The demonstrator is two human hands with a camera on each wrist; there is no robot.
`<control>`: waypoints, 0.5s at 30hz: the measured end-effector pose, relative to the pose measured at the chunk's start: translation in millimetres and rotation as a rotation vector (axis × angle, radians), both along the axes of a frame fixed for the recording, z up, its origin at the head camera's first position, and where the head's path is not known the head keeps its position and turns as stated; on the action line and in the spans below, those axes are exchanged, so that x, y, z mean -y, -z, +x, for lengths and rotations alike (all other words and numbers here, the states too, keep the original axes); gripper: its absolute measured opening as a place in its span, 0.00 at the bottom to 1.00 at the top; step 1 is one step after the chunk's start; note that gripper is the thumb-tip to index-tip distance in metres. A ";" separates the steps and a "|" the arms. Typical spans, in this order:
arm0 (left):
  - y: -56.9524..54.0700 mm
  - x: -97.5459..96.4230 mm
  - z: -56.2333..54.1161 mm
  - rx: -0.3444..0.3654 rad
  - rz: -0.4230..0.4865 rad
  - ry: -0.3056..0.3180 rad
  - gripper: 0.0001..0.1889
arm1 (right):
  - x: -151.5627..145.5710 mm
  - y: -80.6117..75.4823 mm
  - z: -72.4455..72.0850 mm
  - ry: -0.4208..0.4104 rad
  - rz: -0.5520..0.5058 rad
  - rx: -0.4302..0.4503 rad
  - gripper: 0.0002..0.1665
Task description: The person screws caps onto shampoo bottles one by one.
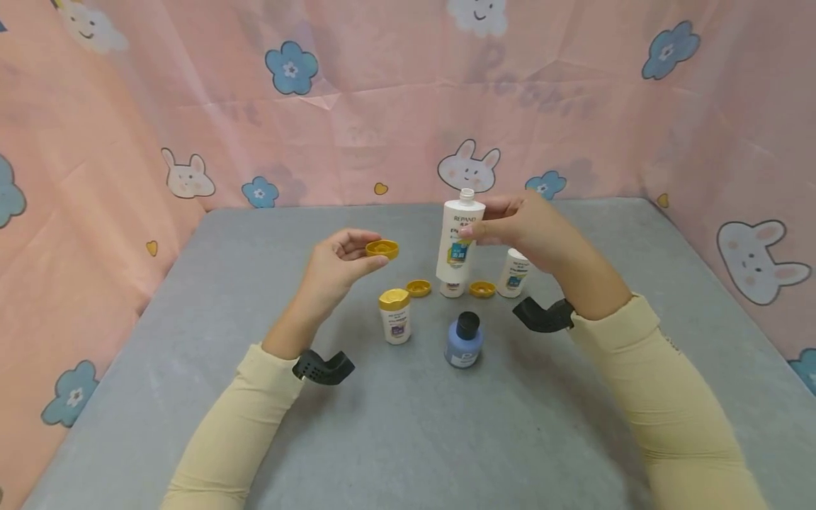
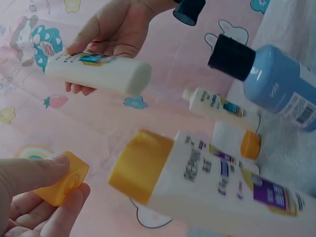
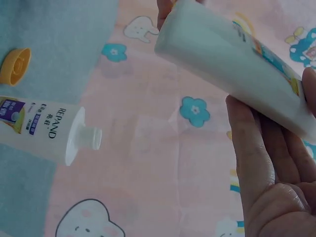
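Note:
My left hand (image 1: pixel 325 269) pinches a gold bottle cap (image 1: pixel 382 249) between thumb and fingers, its hollow underside partly showing in the left wrist view. Upright above the table, a white REPAND bottle (image 1: pixel 456 244) with a bare threaded neck is gripped in my right hand (image 1: pixel 532 230). The bottle has a blue-green label patch. A gap separates the held cap from this bottle. Below them stands a white bottle (image 1: pixel 397 326) with a gold cap and purple label, beside a blue bottle (image 1: pixel 464 347) with a black cap.
An uncapped white bottle (image 1: pixel 513 275) stands under my right hand. Another small white bottle (image 1: pixel 452 289) is mostly hidden behind the held one. Two gold caps, a left one (image 1: pixel 418 287) and a right one (image 1: pixel 482 289), lie on the grey table (image 1: pixel 255 283). Pink printed cloth surrounds it.

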State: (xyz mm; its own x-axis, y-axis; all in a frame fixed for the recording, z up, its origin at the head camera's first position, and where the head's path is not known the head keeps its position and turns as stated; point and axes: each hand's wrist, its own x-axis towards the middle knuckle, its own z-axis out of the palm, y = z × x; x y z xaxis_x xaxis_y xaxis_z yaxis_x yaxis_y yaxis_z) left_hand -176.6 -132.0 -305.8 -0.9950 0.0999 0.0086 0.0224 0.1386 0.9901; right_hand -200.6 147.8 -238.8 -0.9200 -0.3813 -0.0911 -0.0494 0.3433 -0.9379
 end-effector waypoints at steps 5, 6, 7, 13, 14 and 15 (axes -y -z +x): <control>-4.7 -8.2 6.6 -0.033 0.013 0.036 0.19 | -10.2 6.8 10.5 0.024 -0.022 -0.024 0.29; -5.0 -9.5 7.5 -0.041 0.017 0.044 0.19 | -12.0 8.4 11.6 0.021 -0.029 -0.030 0.29; -5.0 -10.7 8.2 -0.052 0.021 0.052 0.19 | -13.5 9.9 12.7 0.017 -0.032 -0.036 0.29; -4.1 -16.7 11.3 -0.085 0.047 0.085 0.19 | -17.7 16.8 21.8 0.024 -0.018 -0.022 0.31; -3.6 -17.5 11.8 -0.085 0.049 0.086 0.19 | -17.8 17.9 23.3 0.029 -0.017 -0.016 0.30; -3.2 -18.2 12.4 -0.085 0.053 0.088 0.19 | -17.8 19.2 24.4 0.028 -0.022 -0.009 0.28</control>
State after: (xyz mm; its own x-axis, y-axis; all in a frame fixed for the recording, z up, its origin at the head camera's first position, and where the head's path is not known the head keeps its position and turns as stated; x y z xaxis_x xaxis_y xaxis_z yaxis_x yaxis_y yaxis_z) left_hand -164.2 -113.8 -302.6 -0.9778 0.1837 0.1004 0.1167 0.0800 0.9899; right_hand -176.2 165.6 -258.0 -0.9312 -0.3569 -0.0743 -0.0487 0.3238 -0.9449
